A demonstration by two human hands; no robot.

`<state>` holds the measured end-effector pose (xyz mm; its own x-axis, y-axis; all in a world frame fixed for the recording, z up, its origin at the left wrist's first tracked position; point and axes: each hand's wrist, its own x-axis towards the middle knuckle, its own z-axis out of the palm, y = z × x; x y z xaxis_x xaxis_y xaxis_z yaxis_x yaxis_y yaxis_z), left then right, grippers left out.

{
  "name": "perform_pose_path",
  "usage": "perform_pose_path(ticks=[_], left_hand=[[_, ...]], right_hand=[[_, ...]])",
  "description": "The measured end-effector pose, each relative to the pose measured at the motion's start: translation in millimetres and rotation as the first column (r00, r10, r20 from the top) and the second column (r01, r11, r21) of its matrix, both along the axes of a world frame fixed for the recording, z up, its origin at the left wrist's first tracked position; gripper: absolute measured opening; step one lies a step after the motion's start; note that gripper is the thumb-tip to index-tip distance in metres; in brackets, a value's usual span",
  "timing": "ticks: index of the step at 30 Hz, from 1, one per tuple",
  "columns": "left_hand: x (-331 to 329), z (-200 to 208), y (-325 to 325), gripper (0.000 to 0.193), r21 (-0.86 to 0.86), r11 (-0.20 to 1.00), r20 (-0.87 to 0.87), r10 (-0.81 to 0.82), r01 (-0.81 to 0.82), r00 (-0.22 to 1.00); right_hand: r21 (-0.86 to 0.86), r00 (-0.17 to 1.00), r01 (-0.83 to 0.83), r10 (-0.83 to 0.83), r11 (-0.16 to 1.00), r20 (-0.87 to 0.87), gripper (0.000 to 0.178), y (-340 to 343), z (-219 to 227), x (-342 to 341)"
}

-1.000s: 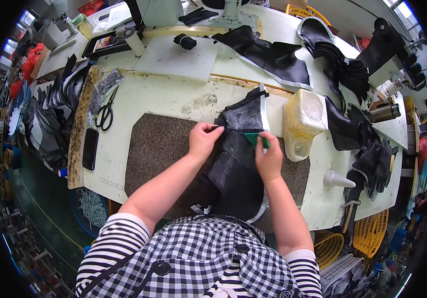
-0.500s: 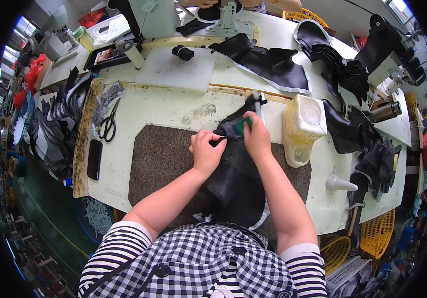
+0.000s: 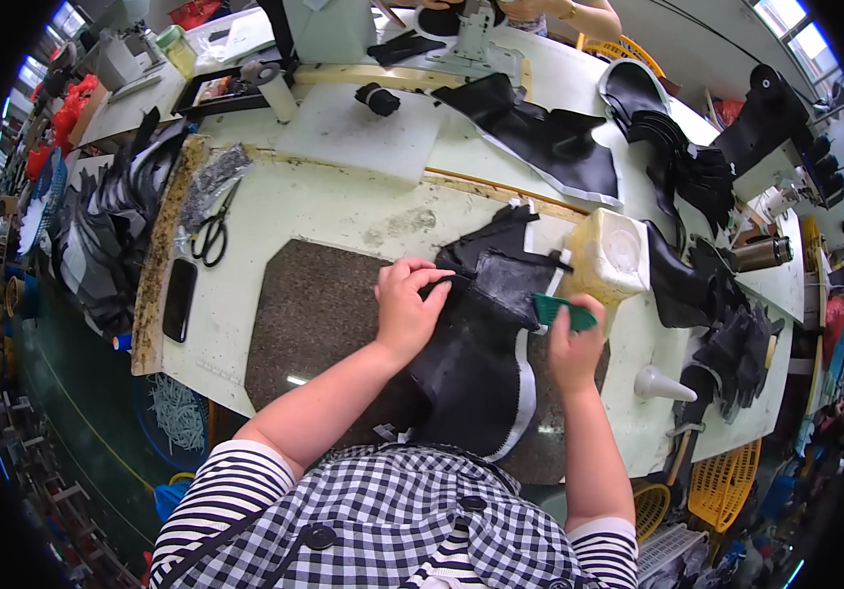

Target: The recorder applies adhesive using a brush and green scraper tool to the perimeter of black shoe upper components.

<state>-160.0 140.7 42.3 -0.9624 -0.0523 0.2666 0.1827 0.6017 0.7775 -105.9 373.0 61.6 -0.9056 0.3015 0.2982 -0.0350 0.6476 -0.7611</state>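
A black boot-shaped leather piece (image 3: 476, 353) with a pale edge lies on the dark stone slab (image 3: 314, 314) in front of me. My left hand (image 3: 408, 306) presses down on its upper left edge, fingers curled over the fold. My right hand (image 3: 575, 344) holds a green brush-like tool (image 3: 561, 312) at the piece's right side, next to a yellowish plastic glue container (image 3: 613, 257).
Black scissors (image 3: 212, 234) and a black phone (image 3: 179, 299) lie left of the slab. Stacks of black leather pieces (image 3: 98, 236) sit at the left, with further ones (image 3: 707, 304) at the right. A white cone (image 3: 661, 384) stands at right. Another person's arm (image 3: 569, 12) shows at the top.
My right hand has drawn the green tool from the top of the leather piece down to its right edge. My left hand stayed on the upper left fold.
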Motion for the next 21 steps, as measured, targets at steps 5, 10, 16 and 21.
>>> perform_pose_path(ticks=[5, 10, 16, 21], left_hand=[[-6, 13, 7, 0.007, 0.177, 0.977, -0.043, -0.116, 0.122, 0.992], [-11, -3, 7, 0.012, 0.542, 0.840, 0.192, -0.096, -0.024, 0.977], [-20, -11, 4, 0.032, 0.668, 0.721, 0.424, -0.163, -0.186, 0.891], [-8, -5, -1, 0.032, 0.586, 0.795, 0.482, -0.189, -0.155, 0.855]], right_hand=[[-0.173, 0.980, 0.175, -0.154, 0.969, 0.130, 0.021, 44, 10, 52], [-0.315, 0.945, 0.298, -0.325, 0.901, -0.036, 0.019, 73, 20, 57], [0.055, 0.982, 0.187, -0.188, 0.981, 0.012, 0.019, 84, -14, 38], [-0.357, 0.866, 0.480, -0.498, 0.802, 0.046, 0.022, 107, -26, 43]])
